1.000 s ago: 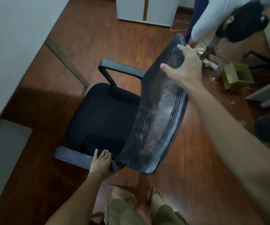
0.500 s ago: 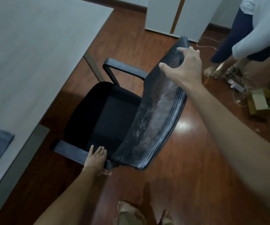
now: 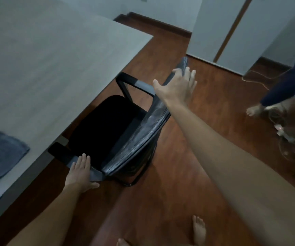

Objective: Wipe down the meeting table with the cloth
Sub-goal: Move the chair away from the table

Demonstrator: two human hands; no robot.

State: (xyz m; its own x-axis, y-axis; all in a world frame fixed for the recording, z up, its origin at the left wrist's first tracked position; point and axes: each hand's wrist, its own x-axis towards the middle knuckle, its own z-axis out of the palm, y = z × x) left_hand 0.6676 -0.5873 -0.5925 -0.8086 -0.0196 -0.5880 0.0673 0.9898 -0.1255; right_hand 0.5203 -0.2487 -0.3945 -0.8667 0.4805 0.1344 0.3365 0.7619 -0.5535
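Observation:
The pale grey meeting table [image 3: 50,55] fills the upper left. A folded blue-grey cloth [image 3: 0,155] lies on it near the left edge, away from both hands. A black mesh-backed office chair [image 3: 107,126] stands partly under the table's edge. My left hand [image 3: 80,172] rests with straight fingers on the chair's near armrest [image 3: 64,154]. My right hand [image 3: 177,86] presses with spread fingers against the top of the chair's backrest [image 3: 146,128].
Another person's legs [image 3: 285,86] stand at the right on the wooden floor [image 3: 169,192], by cables and a power strip [image 3: 281,132]. White cabinets [image 3: 246,29] stand at the back. My bare feet [image 3: 199,229] show at the bottom.
The chair has rolled toward the table, its seat now partly under the edge. The view swung left, bringing the cloth and more of the table into sight. Both hands stayed on the chair.

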